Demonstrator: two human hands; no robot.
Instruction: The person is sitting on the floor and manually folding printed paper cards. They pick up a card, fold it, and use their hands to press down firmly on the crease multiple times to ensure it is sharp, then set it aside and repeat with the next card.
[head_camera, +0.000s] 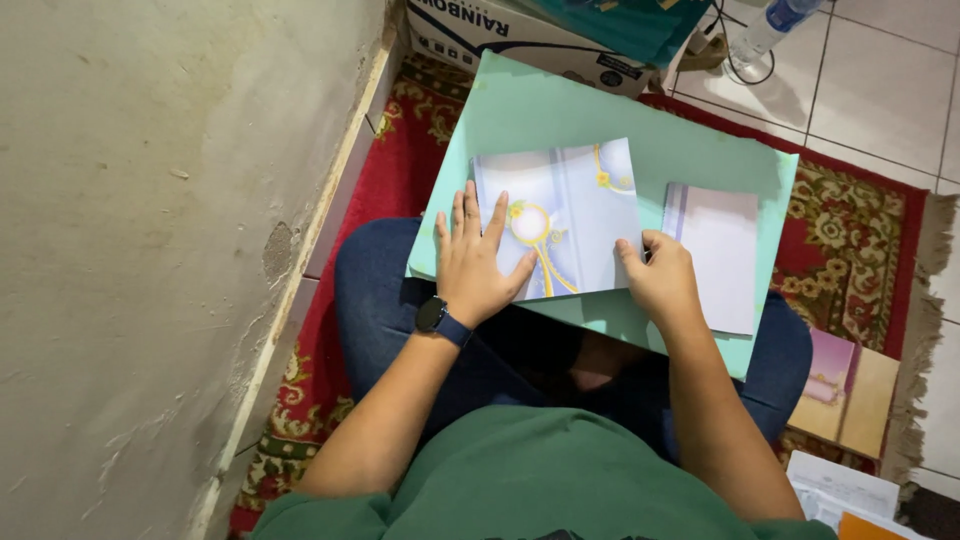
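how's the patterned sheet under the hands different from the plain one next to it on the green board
The patterned sheet is wider and carries yellow ornaments on lilac stripes; the plain sheet is narrower and nearly blank white, with only a striped left edge. The left hand lies flat on the patterned sheet and the right hand pinches its corner; the plain sheet lies just beside the right hand. Both lie flat on the green board.

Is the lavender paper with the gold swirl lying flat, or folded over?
Flat, apparently. The lavender gold-swirl paper lies spread on the mint-green board; left hand presses it, right hand pinches its edge.
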